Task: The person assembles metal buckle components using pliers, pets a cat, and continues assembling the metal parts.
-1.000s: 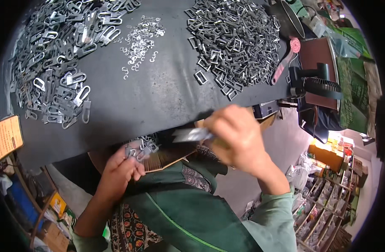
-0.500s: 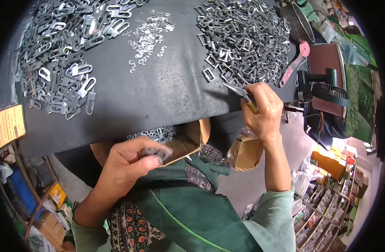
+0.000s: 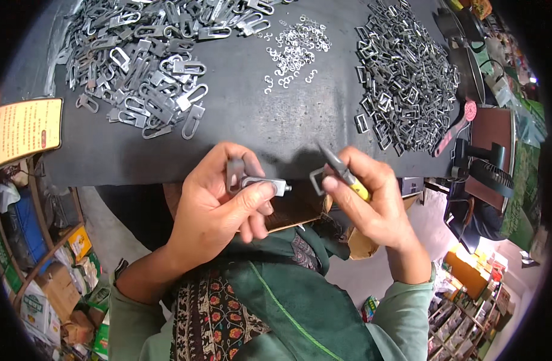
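Observation:
My left hand (image 3: 212, 207) is closed on a grey metal clip (image 3: 267, 184) with a looped body and a small stub at its right end. A darker upright metal part (image 3: 234, 174) sits between the same fingers; I cannot tell whether the two are joined. Just to the right, my right hand (image 3: 375, 201) grips yellow-handled pliers (image 3: 341, 168), jaws pointing up and left. Thumb and finger of that hand also pinch a rectangular metal loop (image 3: 315, 181), apart from the clip. Both hands are at the dark table's (image 3: 252, 129) near edge.
Looped metal clips (image 3: 158, 78) are heaped at left, small curved rings (image 3: 300, 51) in the middle, rectangular loops (image 3: 405, 84) at right. A pink-handled tool (image 3: 453, 132) and a small black fan (image 3: 491, 175) stand at far right. A cardboard box (image 3: 303, 216) lies below the edge.
The view has shifted, so the heaps appear farther right. My hands have come closer together, the left one rising to the table edge. A rectangular loop now shows in my right hand.

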Available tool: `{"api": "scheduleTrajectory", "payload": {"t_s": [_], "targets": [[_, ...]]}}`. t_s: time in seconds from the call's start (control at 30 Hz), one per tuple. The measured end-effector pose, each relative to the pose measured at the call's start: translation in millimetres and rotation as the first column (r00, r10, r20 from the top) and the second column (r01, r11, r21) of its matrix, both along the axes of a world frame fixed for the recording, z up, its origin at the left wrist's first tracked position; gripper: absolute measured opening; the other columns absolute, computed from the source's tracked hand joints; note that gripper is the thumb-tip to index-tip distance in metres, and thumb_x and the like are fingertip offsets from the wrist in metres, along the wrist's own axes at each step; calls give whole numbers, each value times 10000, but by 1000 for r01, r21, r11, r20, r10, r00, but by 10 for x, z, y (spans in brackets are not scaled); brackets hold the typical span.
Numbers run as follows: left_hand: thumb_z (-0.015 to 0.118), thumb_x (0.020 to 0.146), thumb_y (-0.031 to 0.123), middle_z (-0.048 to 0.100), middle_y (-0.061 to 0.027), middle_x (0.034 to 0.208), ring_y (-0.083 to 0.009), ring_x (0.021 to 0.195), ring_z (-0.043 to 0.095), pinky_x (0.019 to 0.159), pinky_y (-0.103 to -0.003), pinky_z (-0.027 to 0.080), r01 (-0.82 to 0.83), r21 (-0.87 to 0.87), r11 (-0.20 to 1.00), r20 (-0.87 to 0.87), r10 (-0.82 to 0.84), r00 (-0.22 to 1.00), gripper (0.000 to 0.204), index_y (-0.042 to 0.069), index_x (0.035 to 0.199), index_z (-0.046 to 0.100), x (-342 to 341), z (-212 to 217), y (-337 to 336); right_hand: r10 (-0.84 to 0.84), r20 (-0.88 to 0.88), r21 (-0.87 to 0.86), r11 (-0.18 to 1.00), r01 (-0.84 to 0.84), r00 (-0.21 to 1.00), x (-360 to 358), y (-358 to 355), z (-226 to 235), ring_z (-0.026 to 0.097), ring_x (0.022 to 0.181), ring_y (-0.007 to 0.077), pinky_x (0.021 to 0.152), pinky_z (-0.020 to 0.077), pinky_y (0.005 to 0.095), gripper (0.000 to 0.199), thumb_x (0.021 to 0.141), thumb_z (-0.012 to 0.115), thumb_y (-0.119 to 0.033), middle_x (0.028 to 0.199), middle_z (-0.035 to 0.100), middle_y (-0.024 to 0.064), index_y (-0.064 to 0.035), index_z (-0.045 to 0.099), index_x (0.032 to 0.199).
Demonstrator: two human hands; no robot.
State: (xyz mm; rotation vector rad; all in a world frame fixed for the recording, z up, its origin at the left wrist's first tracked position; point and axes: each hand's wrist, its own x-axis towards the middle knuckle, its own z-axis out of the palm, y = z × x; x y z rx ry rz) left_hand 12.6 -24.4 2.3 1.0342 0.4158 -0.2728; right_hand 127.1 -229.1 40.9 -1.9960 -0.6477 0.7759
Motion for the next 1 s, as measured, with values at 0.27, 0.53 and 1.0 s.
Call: {"api": "scheduleTrajectory", "payload": {"t_s": [0.27,0.53,1.0], "targets": [[540,998,118,680,-136,814,-143,550,639,444,-207,470,-22,-77,997,49,26,998,177,-13,1116,529,7,-76,-65,-172,-179,168,965,202,969,-259,175,-172,446,682,60,596,394,255,86,961,609,-82,724,506,8,-12,577,924],[563,1002,133,664,-41,788,-72,570,602,482,-196,411,149,-70,986,41,-146,988,192,-24,1098,619,-45,-100,-38,41,237,161,984,-81,971,-217,122,-200,496,688,85,614,420,273,87,953,620,-87,756,528,23,-9,587,934],[492,1008,80,646,-54,793,-34,520,473,510,-190,410,324,-131,937,-21,-330,944,265,-17,1241,573,-143,40,98,225,368,-56,974,-220,902,106,195,32,601,733,325,636,469,414,295,821,758,-270,804,575,133,-34,604,910]]}}
